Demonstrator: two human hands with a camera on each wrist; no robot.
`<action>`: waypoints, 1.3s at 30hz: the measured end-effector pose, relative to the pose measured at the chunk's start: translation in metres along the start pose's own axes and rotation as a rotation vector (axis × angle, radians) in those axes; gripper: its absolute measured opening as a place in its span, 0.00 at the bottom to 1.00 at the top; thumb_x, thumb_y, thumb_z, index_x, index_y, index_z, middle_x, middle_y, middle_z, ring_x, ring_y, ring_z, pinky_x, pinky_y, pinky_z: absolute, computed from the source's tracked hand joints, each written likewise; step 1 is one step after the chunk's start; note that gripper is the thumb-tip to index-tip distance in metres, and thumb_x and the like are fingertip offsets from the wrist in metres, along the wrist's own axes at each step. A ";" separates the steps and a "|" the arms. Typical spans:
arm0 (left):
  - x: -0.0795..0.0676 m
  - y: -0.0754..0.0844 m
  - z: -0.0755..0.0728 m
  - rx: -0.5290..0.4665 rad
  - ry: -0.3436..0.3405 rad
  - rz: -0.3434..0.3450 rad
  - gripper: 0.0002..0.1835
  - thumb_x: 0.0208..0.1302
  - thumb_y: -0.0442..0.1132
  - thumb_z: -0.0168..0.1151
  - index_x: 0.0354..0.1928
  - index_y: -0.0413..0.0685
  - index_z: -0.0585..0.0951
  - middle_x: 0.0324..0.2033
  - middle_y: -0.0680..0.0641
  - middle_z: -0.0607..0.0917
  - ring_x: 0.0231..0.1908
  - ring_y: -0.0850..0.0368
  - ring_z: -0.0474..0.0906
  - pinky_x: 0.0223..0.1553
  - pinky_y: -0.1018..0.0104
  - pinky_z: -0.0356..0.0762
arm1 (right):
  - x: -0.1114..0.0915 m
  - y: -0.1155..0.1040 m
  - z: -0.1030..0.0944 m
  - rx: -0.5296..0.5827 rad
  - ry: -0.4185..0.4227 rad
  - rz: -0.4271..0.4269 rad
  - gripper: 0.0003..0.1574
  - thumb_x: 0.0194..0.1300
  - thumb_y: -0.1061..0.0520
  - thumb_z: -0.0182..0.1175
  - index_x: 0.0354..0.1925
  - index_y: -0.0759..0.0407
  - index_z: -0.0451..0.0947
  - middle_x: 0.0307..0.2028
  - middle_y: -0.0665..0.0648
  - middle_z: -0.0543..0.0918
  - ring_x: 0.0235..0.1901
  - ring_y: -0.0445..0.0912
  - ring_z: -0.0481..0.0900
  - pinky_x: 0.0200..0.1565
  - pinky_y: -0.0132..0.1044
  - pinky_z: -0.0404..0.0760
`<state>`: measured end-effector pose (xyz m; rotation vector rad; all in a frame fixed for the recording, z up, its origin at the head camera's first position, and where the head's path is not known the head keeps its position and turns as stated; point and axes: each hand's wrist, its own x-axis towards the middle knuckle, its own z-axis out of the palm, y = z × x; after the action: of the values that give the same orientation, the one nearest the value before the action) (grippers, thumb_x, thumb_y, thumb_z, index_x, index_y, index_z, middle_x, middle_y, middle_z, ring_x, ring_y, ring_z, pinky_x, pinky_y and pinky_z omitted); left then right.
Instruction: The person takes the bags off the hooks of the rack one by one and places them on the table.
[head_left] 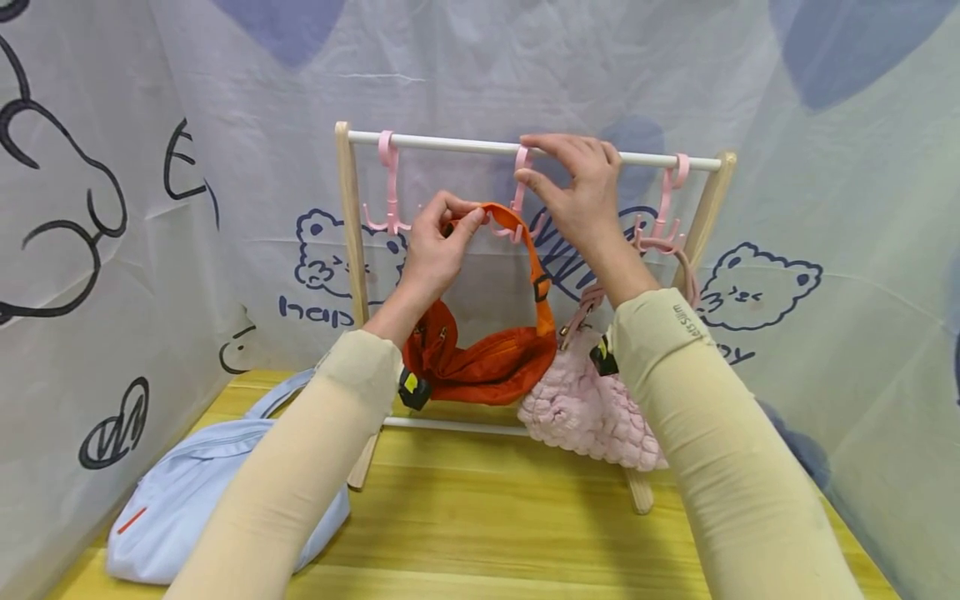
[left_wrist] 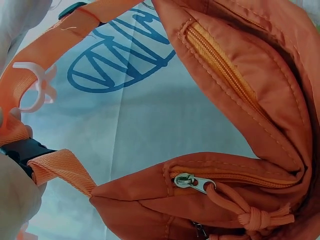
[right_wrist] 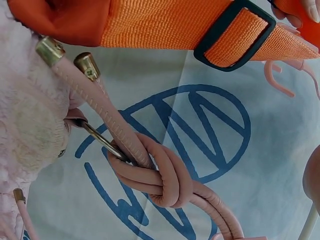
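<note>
An orange waist bag (head_left: 487,371) hangs below my left hand (head_left: 441,242), which pinches its webbing strap (head_left: 534,258) between thumb and fingers. The strap passes over the lower prongs of the middle pink hook (head_left: 519,192). At the rail, my right hand (head_left: 581,187) holds the top of that hook between thumb and index finger. In the left wrist view, the bag's zipper pull (left_wrist: 195,182) has a knotted cord, and a black buckle (left_wrist: 25,152) is right by the fingers. A black slider (right_wrist: 235,35) shows on the strap in the right wrist view.
A wooden rack with a white rail (head_left: 450,144) carries a left pink hook (head_left: 392,192) and a right one (head_left: 663,200). A puffy pink bag (head_left: 592,408) hangs from the right hook. On the table (head_left: 450,517), a light blue bag (head_left: 202,492) lies at the left.
</note>
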<state>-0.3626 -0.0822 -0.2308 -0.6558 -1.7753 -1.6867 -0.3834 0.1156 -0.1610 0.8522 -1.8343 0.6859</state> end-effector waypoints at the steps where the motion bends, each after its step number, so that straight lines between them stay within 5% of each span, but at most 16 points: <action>1: 0.000 0.001 0.000 -0.001 0.000 0.001 0.09 0.74 0.36 0.64 0.47 0.35 0.80 0.47 0.38 0.87 0.50 0.37 0.83 0.49 0.68 0.79 | 0.000 0.000 0.000 0.001 0.001 -0.004 0.26 0.65 0.49 0.73 0.59 0.55 0.86 0.55 0.57 0.88 0.56 0.55 0.77 0.66 0.46 0.58; 12: 0.001 0.006 0.002 -0.019 -0.007 0.060 0.09 0.73 0.34 0.66 0.47 0.35 0.82 0.48 0.39 0.88 0.43 0.58 0.84 0.48 0.69 0.79 | 0.000 0.001 0.000 0.007 0.017 -0.022 0.25 0.65 0.49 0.73 0.58 0.56 0.86 0.54 0.57 0.88 0.55 0.56 0.77 0.65 0.47 0.59; 28: -0.004 0.015 0.007 -0.021 -0.019 0.098 0.09 0.72 0.34 0.67 0.48 0.37 0.82 0.49 0.41 0.89 0.41 0.61 0.83 0.41 0.70 0.77 | 0.000 0.001 0.000 -0.002 0.010 -0.009 0.26 0.64 0.49 0.73 0.58 0.55 0.86 0.55 0.57 0.88 0.56 0.55 0.77 0.66 0.46 0.59; 39: -0.003 0.016 0.012 -0.034 -0.021 0.090 0.09 0.72 0.37 0.67 0.48 0.39 0.83 0.46 0.42 0.89 0.39 0.52 0.81 0.41 0.69 0.76 | 0.000 0.001 0.000 -0.001 0.012 -0.015 0.26 0.65 0.49 0.73 0.58 0.55 0.86 0.55 0.57 0.88 0.56 0.55 0.77 0.65 0.47 0.59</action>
<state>-0.3496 -0.0693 -0.2219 -0.7596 -1.7091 -1.6588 -0.3843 0.1161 -0.1614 0.8585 -1.8153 0.6796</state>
